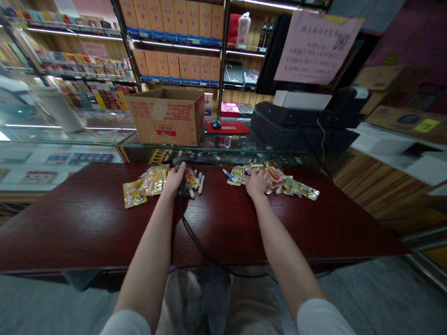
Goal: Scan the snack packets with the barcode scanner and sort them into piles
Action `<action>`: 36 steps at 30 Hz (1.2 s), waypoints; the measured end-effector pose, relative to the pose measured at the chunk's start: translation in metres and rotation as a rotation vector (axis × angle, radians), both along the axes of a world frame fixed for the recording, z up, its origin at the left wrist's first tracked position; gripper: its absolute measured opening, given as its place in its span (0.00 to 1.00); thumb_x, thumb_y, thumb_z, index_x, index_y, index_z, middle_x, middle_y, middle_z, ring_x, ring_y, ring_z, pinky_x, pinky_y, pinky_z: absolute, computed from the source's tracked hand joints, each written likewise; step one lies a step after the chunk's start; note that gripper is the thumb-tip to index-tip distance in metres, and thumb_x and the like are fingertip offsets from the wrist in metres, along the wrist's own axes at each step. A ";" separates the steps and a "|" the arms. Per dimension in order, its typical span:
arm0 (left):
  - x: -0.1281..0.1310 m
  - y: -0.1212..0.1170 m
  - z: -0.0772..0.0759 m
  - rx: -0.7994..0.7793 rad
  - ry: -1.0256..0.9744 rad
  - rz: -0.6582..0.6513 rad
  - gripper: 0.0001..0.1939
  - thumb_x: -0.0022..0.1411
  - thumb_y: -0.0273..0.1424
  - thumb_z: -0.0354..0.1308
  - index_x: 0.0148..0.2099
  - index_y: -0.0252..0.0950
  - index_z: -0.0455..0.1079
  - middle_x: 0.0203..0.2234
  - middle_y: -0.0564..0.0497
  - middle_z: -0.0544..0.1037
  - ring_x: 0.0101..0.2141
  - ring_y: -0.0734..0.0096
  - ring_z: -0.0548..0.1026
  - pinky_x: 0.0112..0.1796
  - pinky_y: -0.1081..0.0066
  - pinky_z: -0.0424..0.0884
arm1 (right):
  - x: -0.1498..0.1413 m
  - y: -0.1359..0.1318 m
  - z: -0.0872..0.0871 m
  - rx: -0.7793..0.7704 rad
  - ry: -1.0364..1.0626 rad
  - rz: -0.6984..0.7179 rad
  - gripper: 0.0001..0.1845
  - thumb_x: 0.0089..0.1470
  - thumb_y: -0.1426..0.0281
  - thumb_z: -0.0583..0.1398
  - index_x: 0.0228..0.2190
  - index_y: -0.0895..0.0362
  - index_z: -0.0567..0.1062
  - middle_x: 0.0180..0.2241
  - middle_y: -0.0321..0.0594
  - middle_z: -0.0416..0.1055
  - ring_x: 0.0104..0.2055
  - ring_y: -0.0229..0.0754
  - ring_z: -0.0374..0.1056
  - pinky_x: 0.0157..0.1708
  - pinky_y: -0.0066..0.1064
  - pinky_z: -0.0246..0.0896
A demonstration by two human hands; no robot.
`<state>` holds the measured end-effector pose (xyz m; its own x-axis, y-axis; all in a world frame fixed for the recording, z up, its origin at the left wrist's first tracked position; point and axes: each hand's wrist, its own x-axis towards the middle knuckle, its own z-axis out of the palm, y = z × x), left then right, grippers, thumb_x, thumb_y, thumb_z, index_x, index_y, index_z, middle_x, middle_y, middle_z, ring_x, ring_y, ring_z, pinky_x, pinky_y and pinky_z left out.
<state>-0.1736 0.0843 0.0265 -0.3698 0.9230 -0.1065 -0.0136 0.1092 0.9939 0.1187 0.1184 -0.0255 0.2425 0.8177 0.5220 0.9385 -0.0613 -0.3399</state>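
Both my arms reach out over a dark red wooden table (87, 223). My left hand (174, 179) is curled around a dark handheld device with a black cable (195, 242) trailing back toward me. It sits beside a pile of yellow snack packets (146, 186) and a few small white tubes (199, 182). My right hand (256, 182) rests fingers down on a second pile of snack packets (289, 186), gripping among them; what it pinches is hidden.
A cardboard box (167, 116) stands on the glass counter (70, 139) behind the table. A black cash register (303, 125) with a pink paper notice (314, 46) is at right. Shelves of orange boxes (174, 28) line the back wall.
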 end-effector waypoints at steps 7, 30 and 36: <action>-0.018 -0.007 0.009 0.105 -0.095 -0.059 0.22 0.61 0.48 0.59 0.40 0.32 0.70 0.23 0.50 0.76 0.17 0.76 0.71 0.18 0.76 0.67 | -0.047 -0.012 0.003 -0.057 0.004 0.414 0.21 0.61 0.65 0.54 0.55 0.50 0.72 0.50 0.49 0.69 0.51 0.54 0.61 0.51 0.48 0.53; 0.005 0.000 -0.005 0.063 -0.097 -0.156 0.23 0.58 0.50 0.61 0.33 0.32 0.68 0.18 0.53 0.72 0.16 0.76 0.70 0.19 0.77 0.66 | -0.086 -0.017 -0.006 -0.222 -0.084 0.614 0.10 0.59 0.69 0.56 0.42 0.58 0.72 0.43 0.50 0.74 0.50 0.51 0.67 0.51 0.43 0.57; 0.017 -0.004 0.002 0.061 -0.122 -0.193 0.22 0.61 0.49 0.59 0.36 0.31 0.70 0.20 0.52 0.74 0.17 0.77 0.70 0.18 0.77 0.65 | -0.059 0.002 -0.012 -0.119 0.415 0.573 0.12 0.61 0.70 0.49 0.43 0.56 0.69 0.31 0.41 0.73 0.33 0.44 0.71 0.37 0.35 0.64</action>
<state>-0.1565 0.0806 0.0289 -0.1742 0.9814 -0.0811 -0.1184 0.0609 0.9911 0.0596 0.1203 -0.0375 -0.0826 0.9216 0.3792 0.6292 0.3433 -0.6973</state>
